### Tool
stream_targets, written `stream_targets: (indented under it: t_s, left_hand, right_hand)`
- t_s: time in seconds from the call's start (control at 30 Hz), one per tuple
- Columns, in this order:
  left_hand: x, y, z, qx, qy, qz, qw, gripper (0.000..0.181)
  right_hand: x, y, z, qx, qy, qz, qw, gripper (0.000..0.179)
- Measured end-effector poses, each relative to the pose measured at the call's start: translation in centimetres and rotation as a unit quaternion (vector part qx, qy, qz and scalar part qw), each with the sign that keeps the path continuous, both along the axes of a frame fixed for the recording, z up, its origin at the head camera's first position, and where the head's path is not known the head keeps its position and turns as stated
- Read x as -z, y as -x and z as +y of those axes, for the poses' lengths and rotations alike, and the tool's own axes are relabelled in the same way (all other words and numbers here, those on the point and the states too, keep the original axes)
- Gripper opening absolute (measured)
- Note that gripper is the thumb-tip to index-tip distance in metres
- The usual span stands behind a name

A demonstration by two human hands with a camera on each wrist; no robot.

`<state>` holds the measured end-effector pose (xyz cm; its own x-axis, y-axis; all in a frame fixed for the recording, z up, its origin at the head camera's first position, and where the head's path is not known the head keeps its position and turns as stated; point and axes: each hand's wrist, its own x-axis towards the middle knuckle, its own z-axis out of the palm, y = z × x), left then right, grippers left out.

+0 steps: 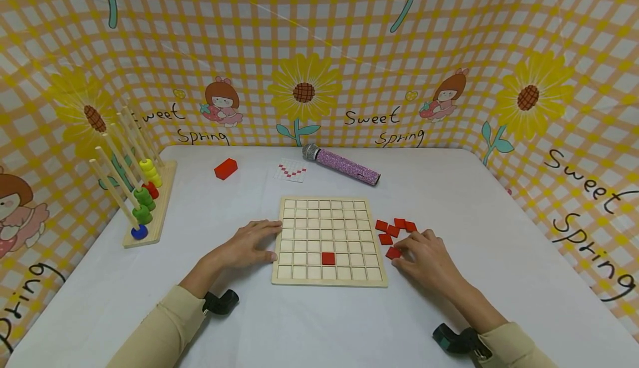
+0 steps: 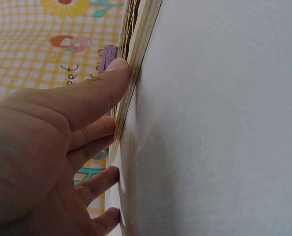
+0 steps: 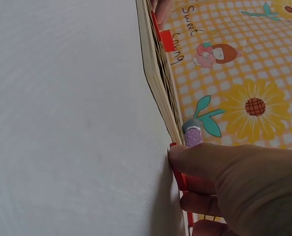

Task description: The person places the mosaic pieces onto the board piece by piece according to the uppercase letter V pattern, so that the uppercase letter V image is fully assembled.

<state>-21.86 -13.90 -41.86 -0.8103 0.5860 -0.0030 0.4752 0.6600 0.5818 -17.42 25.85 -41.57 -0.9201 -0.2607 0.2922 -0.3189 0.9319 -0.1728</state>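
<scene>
A wooden grid board (image 1: 329, 285) lies flat on the white table, with one red square tile (image 1: 328, 258) in a cell of its second row from the front. At the board's left edge rests my left hand (image 1: 247, 243), thumb and fingers spread and extended. Its thumb (image 2: 99, 91) touches the wooden side in the left wrist view. Right of the board, my right hand (image 1: 429, 257) pinches another red tile (image 1: 393, 252) between thumb and fingers, close over the tabletop. That tile (image 3: 178, 174) shows beside the thumb in the right wrist view. Several loose red tiles (image 1: 393, 231) lie just beyond this hand.
Behind the board are a small pattern card (image 1: 290, 170) with red squares and a glittery purple microphone (image 1: 348, 167). A red block (image 1: 226, 169) sits back left. On the left stands a wooden peg rack (image 1: 162, 212) with coloured beads. Patterned cloth (image 1: 299, 40) walls the table's back and sides.
</scene>
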Motion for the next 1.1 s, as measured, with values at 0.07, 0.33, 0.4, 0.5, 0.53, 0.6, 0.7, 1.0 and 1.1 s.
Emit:
stream_targets:
  t_s: [0.07, 0.33, 0.4, 0.5, 0.53, 0.6, 0.7, 1.0, 1.1]
  left_hand:
    - [0.0, 0.0, 0.0, -0.001, 0.0, 0.0, 1.0, 0.063]
    - [0.0, 0.0, 0.1, -0.005, 0.002, 0.003, 1.0, 0.063]
    - [0.1, 0.0, 0.1, -0.005, 0.002, 0.004, 1.0, 0.063]
    - [0.1, 0.0, 0.1, -0.006, 0.0, 0.004, 1.0, 0.063]
    - [0.1, 0.0, 0.1, -0.005, 0.0, 0.004, 1.0, 0.063]
    - [0.1, 0.0, 0.0, -0.006, 0.0, 0.004, 1.0, 0.063]
    - [0.1, 0.0, 0.0, -0.005, 0.002, 0.005, 1.0, 0.063]
    - [0.2, 0.0, 0.1, -0.005, 0.001, 0.006, 1.0, 0.062]
    - [0.2, 0.0, 0.1, -0.006, 0.002, 0.005, 1.0, 0.062]
  right_hand:
    - [0.1, 0.1, 0.1, -0.002, 0.004, 0.002, 1.0, 0.026]
    - [0.2, 0.2, 0.5, -0.011, 0.017, -0.007, 0.9998, 0.025]
    - [0.3, 0.3, 0.5, -0.013, 0.019, -0.007, 0.9997, 0.025]
    - [0.3, 0.3, 0.5, -0.013, 0.021, -0.007, 0.9997, 0.025]
    - [0.3, 0.3, 0.5, -0.014, 0.021, -0.007, 0.9997, 0.025]
    - [0.2, 0.3, 0.4, -0.016, 0.021, -0.007, 0.9996, 0.025]
    - [-0.1, 0.2, 0.1, -0.027, 0.025, -0.004, 0.9993, 0.025]
    - [-0.8, 0.4, -1.9, -0.076, 0.047, 0.03, 0.9956, 0.023]
    - [-1.0, 0.6, -3.0, -0.088, 0.048, 0.034, 0.9943, 0.023]
